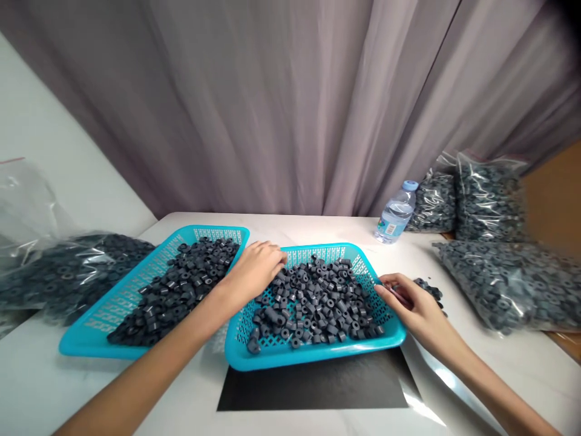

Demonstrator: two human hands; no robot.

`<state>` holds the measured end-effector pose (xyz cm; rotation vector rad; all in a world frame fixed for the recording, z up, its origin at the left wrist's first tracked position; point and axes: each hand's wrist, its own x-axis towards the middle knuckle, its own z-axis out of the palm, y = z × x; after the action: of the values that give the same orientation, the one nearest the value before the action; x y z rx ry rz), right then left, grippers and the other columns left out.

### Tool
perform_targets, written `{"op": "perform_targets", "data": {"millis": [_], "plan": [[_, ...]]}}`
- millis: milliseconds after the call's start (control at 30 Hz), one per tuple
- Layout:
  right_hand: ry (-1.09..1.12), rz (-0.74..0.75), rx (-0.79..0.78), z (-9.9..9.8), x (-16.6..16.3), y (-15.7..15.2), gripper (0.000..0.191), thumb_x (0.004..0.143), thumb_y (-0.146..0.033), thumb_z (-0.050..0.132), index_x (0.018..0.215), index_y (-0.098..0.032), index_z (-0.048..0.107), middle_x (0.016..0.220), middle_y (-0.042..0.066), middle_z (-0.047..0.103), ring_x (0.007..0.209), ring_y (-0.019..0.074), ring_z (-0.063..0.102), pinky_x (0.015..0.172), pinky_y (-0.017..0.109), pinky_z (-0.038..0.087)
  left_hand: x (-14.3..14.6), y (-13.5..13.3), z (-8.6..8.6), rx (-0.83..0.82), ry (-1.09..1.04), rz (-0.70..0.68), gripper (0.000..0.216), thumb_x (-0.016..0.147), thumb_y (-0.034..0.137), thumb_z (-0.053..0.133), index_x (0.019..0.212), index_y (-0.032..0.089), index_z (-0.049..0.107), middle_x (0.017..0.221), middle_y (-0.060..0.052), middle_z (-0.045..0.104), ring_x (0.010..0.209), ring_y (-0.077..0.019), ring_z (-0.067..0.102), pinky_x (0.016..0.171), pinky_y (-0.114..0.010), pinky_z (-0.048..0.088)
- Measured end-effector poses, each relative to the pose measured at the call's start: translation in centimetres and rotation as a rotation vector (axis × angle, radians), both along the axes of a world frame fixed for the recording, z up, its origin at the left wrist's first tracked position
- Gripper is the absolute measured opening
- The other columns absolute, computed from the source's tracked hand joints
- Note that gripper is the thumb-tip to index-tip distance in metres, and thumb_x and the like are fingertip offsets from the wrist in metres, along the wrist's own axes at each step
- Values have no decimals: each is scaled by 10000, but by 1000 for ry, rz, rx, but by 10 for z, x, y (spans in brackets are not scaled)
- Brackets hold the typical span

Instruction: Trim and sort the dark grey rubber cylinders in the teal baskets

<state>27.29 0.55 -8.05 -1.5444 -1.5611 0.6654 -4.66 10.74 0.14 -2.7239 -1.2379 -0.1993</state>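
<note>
My left hand (261, 266) bends over the back left corner of a blue plastic basket (313, 356), its fingers curled at the rim and its fingertips partly hidden. Many small dark grey ring-shaped pieces (318, 300) lie in this basket. At the basket's right side my right hand (406, 300) is closed about the rim, with the thumb at the inner side. Something thin and pinkish shows within that hand, too unclear to name. A black mat (318, 387) lies partly under the basket.
To the left stands a second blue basket (104, 315) of like pieces, beside a clear bag (91, 266). Loose pieces (429, 289) lie behind my right hand. A water bottle (396, 215) and several filled bags (508, 278) are at the right. A grey curtain (272, 109) hangs behind.
</note>
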Motion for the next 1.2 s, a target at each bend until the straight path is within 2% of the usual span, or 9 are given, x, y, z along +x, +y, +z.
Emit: {"op": "perform_targets", "data": {"millis": [133,267,533,633,733,833,967,1067,1200], "plan": [[-24,-14,-11,5,-6,-5,422,928,-617,529,1005,-212,620,824,24,648,719,201,577,672,326,433,4,11,-7,-31,-27,-12,121,887,165,633,842,196,742,863,-71,751,882,-262,685,845,-374,471],[-31,3,-1,9,-8,-7,431,942,-618,504,1006,-207,614,875,45,665,744,212,585,692,338,434,9,9,-6,-59,-110,7,136,875,182,617,802,203,730,852,-68,746,871,-260,684,852,-378,475],[-69,-4,-10,13,-9,-10,424,962,-615,473,1010,-218,613,902,50,670,791,232,603,743,363,443,13,-3,1,-148,-440,148,129,896,250,514,803,199,586,924,-74,749,834,-215,721,812,-354,551],[-90,18,-1,14,-10,-10,410,981,-596,448,980,-223,618,884,42,661,783,223,594,740,354,439,25,-15,-2,-375,-734,160,162,907,293,541,778,204,499,945,-91,761,840,-207,757,801,-338,585],[-112,26,3,15,-10,-11,413,992,-591,427,958,-229,623,835,30,642,753,214,579,703,337,431,42,-27,-3,-657,-992,114,163,875,294,629,809,195,517,907,-78,759,844,-218,767,822,-357,593],[-136,7,20,16,-10,-11,411,992,-592,427,953,-230,619,834,32,642,747,215,577,674,326,420,55,-35,1,-801,-1019,62,118,877,286,645,875,169,630,926,-80,764,874,-214,759,857,-367,588],[-143,14,36,17,-10,-12,415,1001,-584,404,929,-228,603,836,41,649,753,221,589,653,319,419,61,-41,7,-947,-1019,93,187,903,293,638,990,164,741,1059,-103,781,1017,-222,739,1013,-401,536],[-134,18,31,18,-11,-12,427,1005,-589,385,899,-229,590,823,41,644,756,222,593,663,324,426,61,-45,7,-975,-1037,45,241,861,273,711,1088,193,732,1112,-84,777,1106,-235,714,1068,-417,503],[-135,16,34,17,-10,-13,430,1004,-591,384,913,-231,601,821,41,639,758,224,594,685,335,437,63,-50,5,-951,-1034,-31,262,824,324,777,1058,212,735,1109,-55,773,1082,-233,722,1058,-402,519]]}}
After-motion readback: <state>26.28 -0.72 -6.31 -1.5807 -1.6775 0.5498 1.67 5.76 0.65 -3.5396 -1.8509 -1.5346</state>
